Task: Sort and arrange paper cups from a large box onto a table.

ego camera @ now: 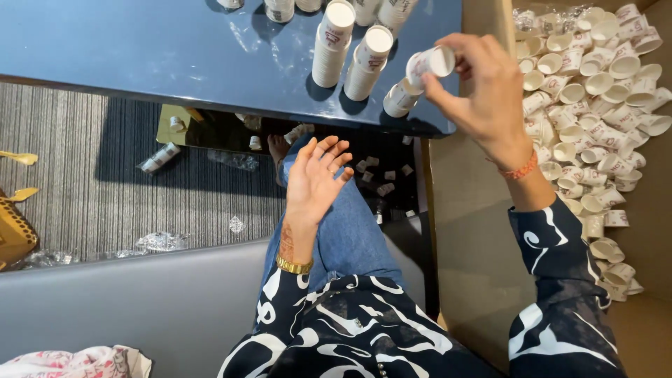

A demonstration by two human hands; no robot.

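The person's right hand [483, 91] is raised over the near edge of the dark blue table [140, 49], fingers pinched round a small white paper cup [430, 63] held on its side, its open mouth turned back toward the wearer. Just below that cup, a short stack of paper cups [401, 98] stands on the table's edge, leaning a little. Two taller stacks [333, 43] stand side by side just left of it, and more stacks sit along the far edge, cut off by the top of the view.

The left hand [316, 178] holds nothing: it hovers palm up over the lap, fingers spread and loosely curled, above the blue jeans [350, 231]. A gold bangle [294, 266] sits on that wrist, and an orange thread band [521, 168] on the right one.

To the right stands a big open cardboard box [462, 231], with a loose heap of cups [595, 105] of the same kind piled against its far side. Under the table, a few stray cups [381, 178] lie on the floor, and crumpled clear plastic wrappers [161, 241] lie on the grey ribbed carpet [70, 189]
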